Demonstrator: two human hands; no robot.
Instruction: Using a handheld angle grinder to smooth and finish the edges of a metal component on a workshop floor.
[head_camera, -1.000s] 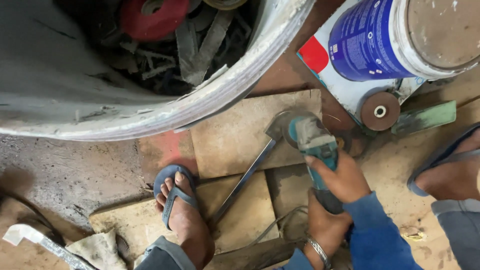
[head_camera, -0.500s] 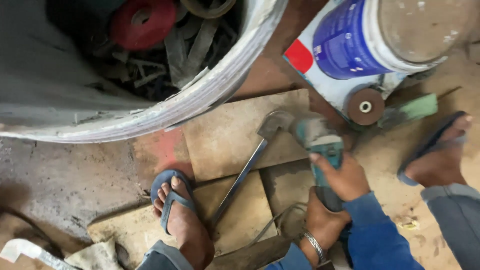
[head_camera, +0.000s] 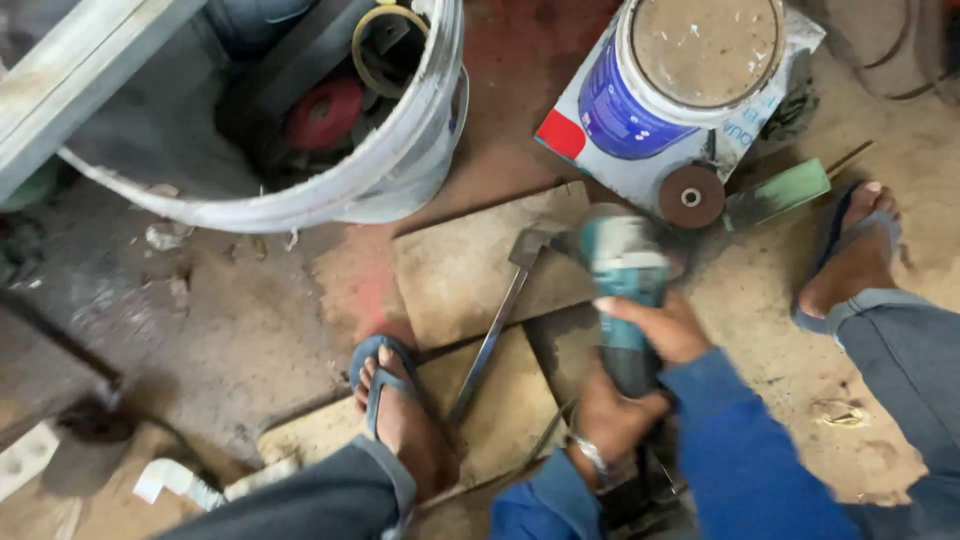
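Both my hands grip a teal and black angle grinder (head_camera: 622, 262), whose head is blurred. My right hand (head_camera: 655, 325) wraps the body just behind the head. My left hand (head_camera: 606, 418), with a bracelet at the wrist, holds the rear handle. The grinder head sits beside the flat end of a long steel bar (head_camera: 492, 335). That bar lies slanted across wooden boards (head_camera: 465, 265). My left foot (head_camera: 398, 415), in a blue sandal, stands on a board right beside the bar's lower end.
A white bucket (head_camera: 400, 170) of metal scrap and a red disc stands at the upper left. A blue paint can (head_camera: 680, 70) rests on a printed bag, with a brown grinding disc (head_camera: 691, 197) and a green strip (head_camera: 778, 192) beside it. My right foot (head_camera: 850, 262) is at the right.
The view has pulled back and shifted, so the bucket and can show more fully. The grinder head is now blurred beside the bar's end. Both hands keep their grip.
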